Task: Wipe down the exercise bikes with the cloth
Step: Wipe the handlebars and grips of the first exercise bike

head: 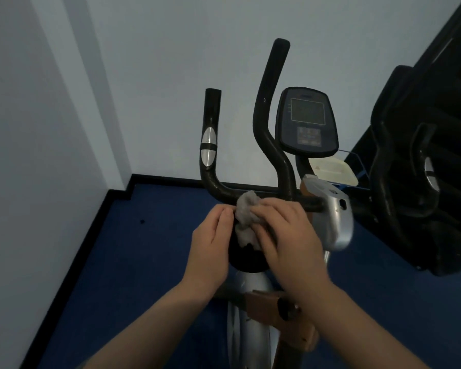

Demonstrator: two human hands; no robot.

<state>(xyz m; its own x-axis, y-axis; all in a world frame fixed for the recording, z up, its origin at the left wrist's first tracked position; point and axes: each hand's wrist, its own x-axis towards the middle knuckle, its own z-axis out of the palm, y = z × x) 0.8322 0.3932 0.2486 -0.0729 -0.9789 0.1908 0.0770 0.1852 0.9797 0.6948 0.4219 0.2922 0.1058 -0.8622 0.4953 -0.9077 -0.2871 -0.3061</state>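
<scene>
An exercise bike stands in front of me, with black curved handlebars [270,134] and a dark console [307,121]. A crumpled grey cloth [246,213] lies against the handlebar crossbar, just above a round black knob [246,258]. My right hand [288,235] grips the cloth from the right, fingers curled over it. My left hand [213,249] is at the cloth's left edge, fingertips pinching or touching it. The bike's silver and brown frame [253,315] runs down between my forearms.
A second dark exercise machine [421,169] stands close on the right. White walls [51,115] form a corner on the left and behind. Blue carpet [133,262] with a black skirting covers the floor. A pale tray-like object [333,170] sits behind the console.
</scene>
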